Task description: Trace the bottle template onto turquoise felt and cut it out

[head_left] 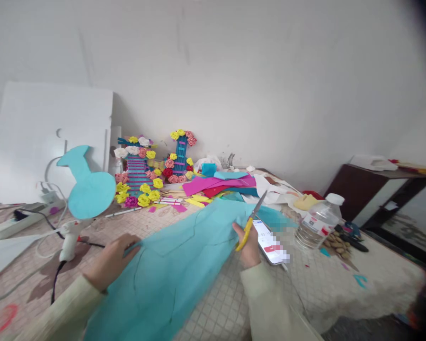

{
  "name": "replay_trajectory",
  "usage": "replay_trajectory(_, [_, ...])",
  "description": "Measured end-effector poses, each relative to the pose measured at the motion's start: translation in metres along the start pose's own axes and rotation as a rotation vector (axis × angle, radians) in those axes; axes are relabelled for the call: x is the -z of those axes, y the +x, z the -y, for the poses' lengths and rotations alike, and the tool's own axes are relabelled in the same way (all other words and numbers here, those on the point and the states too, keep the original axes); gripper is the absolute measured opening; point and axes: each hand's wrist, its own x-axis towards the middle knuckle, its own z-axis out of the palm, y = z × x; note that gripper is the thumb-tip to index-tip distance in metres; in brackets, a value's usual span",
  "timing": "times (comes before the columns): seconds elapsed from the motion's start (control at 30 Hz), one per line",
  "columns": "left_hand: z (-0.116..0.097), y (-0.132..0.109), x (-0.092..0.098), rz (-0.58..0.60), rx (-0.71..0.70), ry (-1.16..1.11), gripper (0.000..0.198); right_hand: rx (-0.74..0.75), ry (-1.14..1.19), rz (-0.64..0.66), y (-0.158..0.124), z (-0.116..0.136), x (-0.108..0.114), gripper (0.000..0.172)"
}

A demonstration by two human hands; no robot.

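Note:
A large sheet of turquoise felt (173, 265) lies across the table toward me, with pencil lines drawn on it. My left hand (110, 260) rests on its left edge, fingers curled over the fabric. My right hand (249, 246) is closed round yellow-handled scissors (251, 219), whose blades point up and away above the sheet's far right corner. A phone (270, 241) lies just right of that hand.
A turquoise cut-out shape (87, 187) stands over a white glue gun (71, 237) at left, with cables and a power strip (10, 225). Flower-covered stick crafts (145, 170), felt scraps (216, 184), a water bottle (317, 222) and a dark side table (376, 184) are behind and right.

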Motion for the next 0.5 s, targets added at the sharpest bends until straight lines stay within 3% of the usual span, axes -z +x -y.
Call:
replay_trajectory(0.1, [-0.004, 0.039, 0.009, -0.094, 0.01, 0.025, 0.023, 0.034, 0.011, -0.104, 0.013, 0.004, 0.002, 0.032])
replay_trajectory(0.23, [-0.001, 0.1, 0.011, -0.127, 0.08, 0.052, 0.017, 0.024, 0.037, -0.158, 0.036, 0.005, 0.002, 0.029])
replay_trajectory(0.37, [0.004, 0.153, -0.002, -0.077, 0.121, 0.034, 0.021, -0.044, 0.068, -0.182, 0.059, 0.001, 0.001, 0.017])
replay_trajectory(0.5, [0.01, 0.188, -0.026, -0.04, 0.147, -0.081, 0.024, -0.149, 0.148, -0.14, 0.064, -0.006, -0.005, 0.016])
